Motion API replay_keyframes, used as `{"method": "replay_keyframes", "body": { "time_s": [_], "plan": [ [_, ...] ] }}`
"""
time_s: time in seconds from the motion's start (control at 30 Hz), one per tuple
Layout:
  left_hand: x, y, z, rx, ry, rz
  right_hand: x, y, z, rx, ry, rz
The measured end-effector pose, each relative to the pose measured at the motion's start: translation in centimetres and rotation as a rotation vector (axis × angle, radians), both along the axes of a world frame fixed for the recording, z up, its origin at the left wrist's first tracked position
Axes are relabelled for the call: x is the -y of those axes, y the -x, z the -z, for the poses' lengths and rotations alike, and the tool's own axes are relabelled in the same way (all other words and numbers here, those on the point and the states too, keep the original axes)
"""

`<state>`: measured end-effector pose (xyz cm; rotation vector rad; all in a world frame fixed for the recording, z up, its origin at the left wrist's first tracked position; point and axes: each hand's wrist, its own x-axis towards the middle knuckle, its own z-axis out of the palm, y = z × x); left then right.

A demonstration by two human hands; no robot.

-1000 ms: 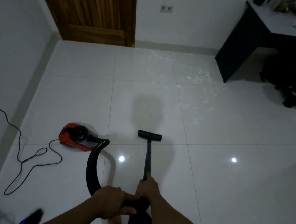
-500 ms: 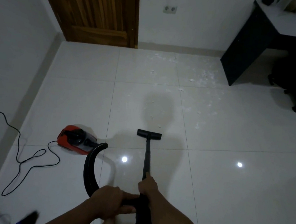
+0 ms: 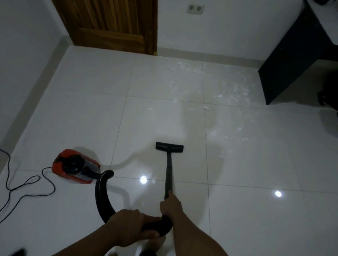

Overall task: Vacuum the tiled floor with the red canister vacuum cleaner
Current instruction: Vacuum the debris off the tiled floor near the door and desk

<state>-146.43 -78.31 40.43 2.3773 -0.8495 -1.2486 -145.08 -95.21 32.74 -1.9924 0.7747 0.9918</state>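
- Left grip (image 3: 132, 225), lower centre of the frame, has its fingers curled round the hose handle (image 3: 154, 226); its forearm runs down to the bottom edge.
- Right grip (image 3: 170, 207), just right of it and higher, clasps the wand (image 3: 168, 175); its forearm slants to the lower right.

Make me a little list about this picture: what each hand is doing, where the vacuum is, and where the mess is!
left hand: grips the black hose
right hand: grips the wand
floor head: on the tiled floor, short of the mess
red canister vacuum: on the floor to the left, power cord beside it
mess: white bits ahead, near the dark desk
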Motion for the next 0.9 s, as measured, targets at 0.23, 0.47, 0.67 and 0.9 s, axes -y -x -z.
{"method": "replay_keyframes", "body": {
  "time_s": [0.23, 0.47, 0.67, 0.9],
  "plan": [
    [1.9, -3.0, -0.5, 0.004, -0.024, -0.044, 2.0, -3.5, 0.4, -0.006, -0.026, 0.002],
    [3.5, -6.7, -1.0, 0.037, -0.037, -0.034, 3.6, -7.8, 0.5, -0.016, -0.039, -0.02],
    [3.3, -10.9, 2.4, 0.015, -0.098, -0.062, 4.2, -12.8, 1.4, 0.001, -0.022, -0.092],
    [2.3, -17.3, 3.1, -0.025, -0.024, -0.107, 3.4, -19.4, 2.3, 0.028, -0.005, -0.134]
  ]
}}
